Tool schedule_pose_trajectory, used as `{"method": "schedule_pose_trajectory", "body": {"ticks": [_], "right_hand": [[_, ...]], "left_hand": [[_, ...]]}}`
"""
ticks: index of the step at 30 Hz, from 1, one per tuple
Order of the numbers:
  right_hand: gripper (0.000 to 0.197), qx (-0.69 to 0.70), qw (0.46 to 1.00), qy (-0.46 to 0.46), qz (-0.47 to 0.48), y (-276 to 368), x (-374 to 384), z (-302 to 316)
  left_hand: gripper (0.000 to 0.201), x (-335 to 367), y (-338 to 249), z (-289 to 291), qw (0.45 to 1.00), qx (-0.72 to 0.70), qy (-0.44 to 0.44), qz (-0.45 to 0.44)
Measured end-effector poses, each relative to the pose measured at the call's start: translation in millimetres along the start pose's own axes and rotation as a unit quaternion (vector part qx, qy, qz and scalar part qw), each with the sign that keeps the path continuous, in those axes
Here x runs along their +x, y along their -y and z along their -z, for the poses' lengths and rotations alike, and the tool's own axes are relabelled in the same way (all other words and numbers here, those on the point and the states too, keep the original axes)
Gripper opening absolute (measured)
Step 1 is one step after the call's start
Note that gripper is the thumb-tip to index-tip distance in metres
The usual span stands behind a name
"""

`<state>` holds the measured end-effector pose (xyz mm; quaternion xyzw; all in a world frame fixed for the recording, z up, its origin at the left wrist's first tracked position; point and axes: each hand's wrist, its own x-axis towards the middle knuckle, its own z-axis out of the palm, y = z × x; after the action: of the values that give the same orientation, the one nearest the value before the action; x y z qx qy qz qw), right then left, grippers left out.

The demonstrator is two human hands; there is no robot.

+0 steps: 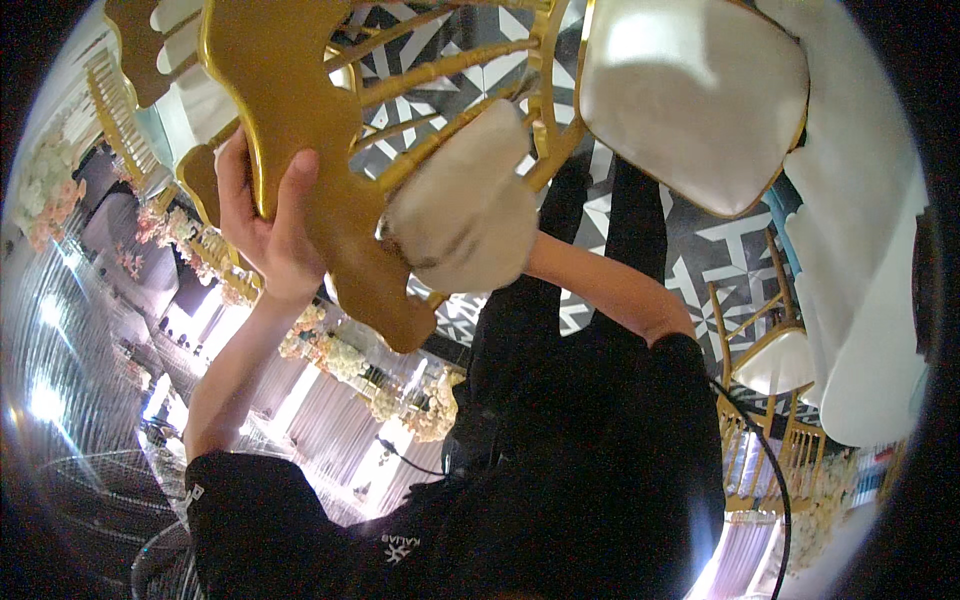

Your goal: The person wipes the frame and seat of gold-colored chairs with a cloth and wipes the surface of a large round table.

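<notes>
The chair [280, 70] has a smooth gold finish, glossy along its rim; whether it is metal or wood cannot be told. The cloth [470, 210] looks soft and matt. On the right, the seat [695, 110] has a smooth, leather-like sheen; the tablecloth [850, 220] is smooth fabric.

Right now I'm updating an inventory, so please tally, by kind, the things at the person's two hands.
Gold chair: 1, its scalloped back held by the left hand
Pale cloth: 1, at the end of the right forearm; the right hand itself is hidden
Total: 2
</notes>
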<state>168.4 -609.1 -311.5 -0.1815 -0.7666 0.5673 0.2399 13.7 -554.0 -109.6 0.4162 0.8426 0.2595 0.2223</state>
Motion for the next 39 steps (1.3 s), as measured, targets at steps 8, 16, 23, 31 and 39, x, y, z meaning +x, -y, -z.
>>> {"method": "schedule_pose_trajectory", "body": {"ticks": [8, 16, 23, 31, 39], "right_hand": [[0.078, -0.061, 0.996, -0.021, -0.056, -71, -9, 24], [0.075, -0.027, 1.0, 0.009, 0.008, -17, -8, 14], [0.073, -0.122, 0.992, 0.025, -0.031, -104, -42, 45], [0.071, -0.16, 0.982, 0.1, -0.005, -76, -81, 41], [0.068, -0.172, 0.983, 0.057, 0.004, -62, -65, 23]], "left_hand": [[0.037, 1, -4, -4, 1.0, -0.006, -0.009, 0.022], [0.034, 2, 4, -1, 0.999, -0.046, -0.009, 0.004], [0.035, 1, 1, 0, 0.999, -0.037, -0.011, 0.014], [0.035, 2, 0, 1, 0.999, -0.03, -0.013, -0.012], [0.036, -2, 3, 1, 0.998, -0.054, -0.013, 0.024]]}}
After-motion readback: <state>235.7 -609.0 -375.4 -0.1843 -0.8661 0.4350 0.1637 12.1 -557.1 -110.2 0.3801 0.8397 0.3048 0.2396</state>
